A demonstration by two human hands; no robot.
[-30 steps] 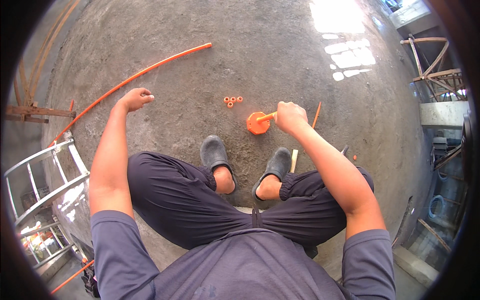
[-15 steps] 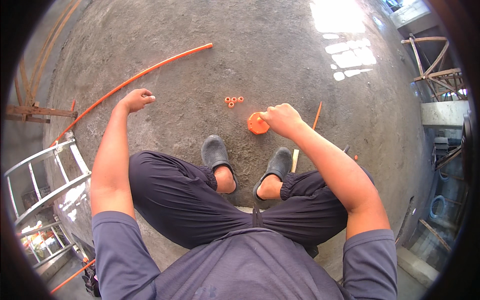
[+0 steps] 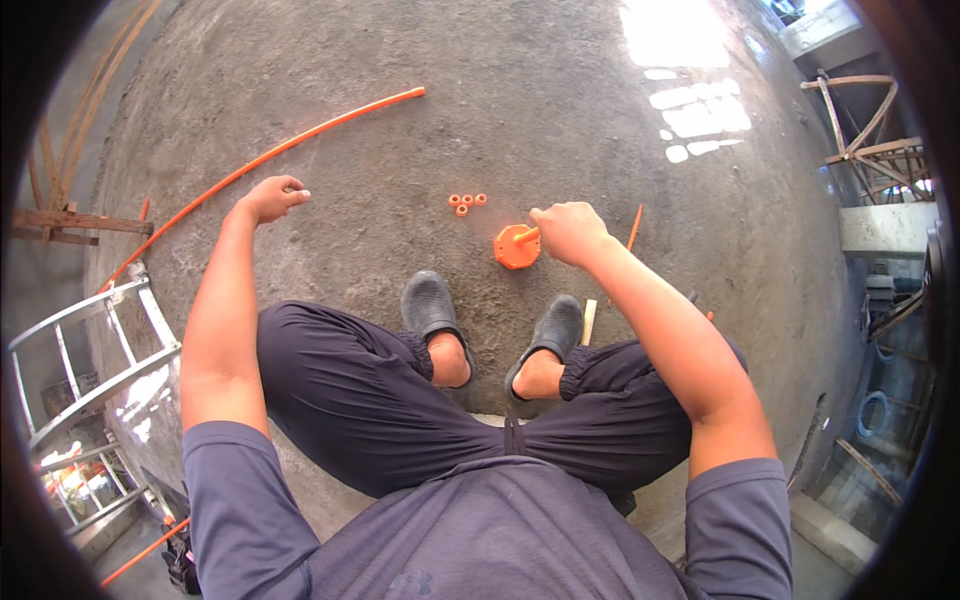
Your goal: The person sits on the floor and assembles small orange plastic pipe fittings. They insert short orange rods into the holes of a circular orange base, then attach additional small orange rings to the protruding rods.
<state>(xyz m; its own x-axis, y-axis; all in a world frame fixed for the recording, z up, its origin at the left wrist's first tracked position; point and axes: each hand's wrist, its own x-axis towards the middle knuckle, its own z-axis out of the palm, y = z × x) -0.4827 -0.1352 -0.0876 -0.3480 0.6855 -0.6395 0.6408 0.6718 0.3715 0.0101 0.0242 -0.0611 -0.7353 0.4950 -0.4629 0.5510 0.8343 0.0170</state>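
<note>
My right hand [image 3: 570,232] is closed around a short orange pipe [image 3: 527,237] that joins an orange octagonal junction box [image 3: 517,249]. The box is in front of my feet, low over the concrete floor; I cannot tell whether it touches it. The fist hides the rest of the pipe on that side. Just beyond the box, several small orange ring-shaped fittings [image 3: 467,200] lie in a cluster. My left hand [image 3: 272,200] hovers at the left with fingers loosely bent and apart, nothing visible in them. It is nearest to a long orange conduit [image 3: 285,145] lying curved on the floor.
A thin orange piece [image 3: 635,228] lies beyond my right forearm, and a pale yellow strip [image 3: 588,322] beside my right shoe [image 3: 558,325]. A metal ladder [image 3: 95,365] stands at the left edge. Wooden trestles [image 3: 865,150] and a blue coil [image 3: 874,413] are at the right.
My right hand has shifted slightly to the right, and more of the short orange pipe shows between it and the box. My left hand stays where it was.
</note>
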